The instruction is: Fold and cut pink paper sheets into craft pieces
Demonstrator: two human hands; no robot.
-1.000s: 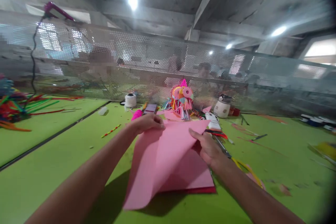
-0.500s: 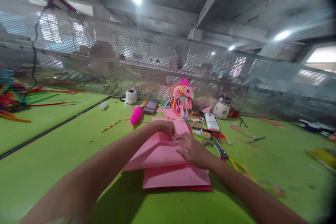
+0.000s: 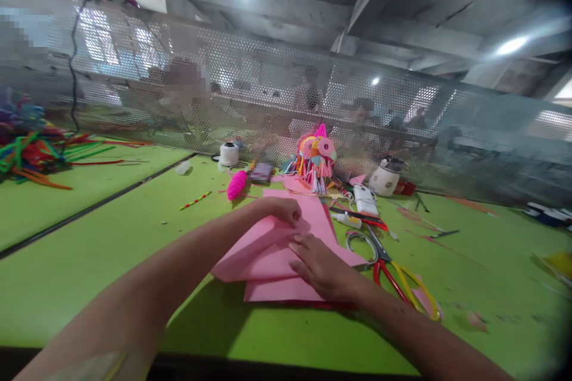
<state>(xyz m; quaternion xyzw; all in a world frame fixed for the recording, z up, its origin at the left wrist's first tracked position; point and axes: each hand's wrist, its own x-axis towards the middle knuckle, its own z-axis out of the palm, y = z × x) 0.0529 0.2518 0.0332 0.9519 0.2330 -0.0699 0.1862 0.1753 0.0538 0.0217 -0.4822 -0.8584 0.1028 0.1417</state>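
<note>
**Both our hands are pressing on the pink paper**

Taking the paper as the clock's centre, our left arm is reaching in from eight o'clock and our right from four. Our left hand is curling loosely over the folded pink sheet; we cannot tell whether its fingertips are pinching anything. Our right hand is lying palm down just beside it, toward five, fingers stretched out and a little apart. The sheet is resting directly before us on the green table, overlapping more pink paper at six.

A second ago we were lifting the sheet with hands well apart; now it is lying lower and they are working close together. A pink corner is now showing at three, beyond our right hand.

Around it we are counting one magenta bundle at eleven, one striped stick at ten, one tasselled figure just past twelve, one small bottle at two, one ring at three and one pair of scissors between three and four.
</note>
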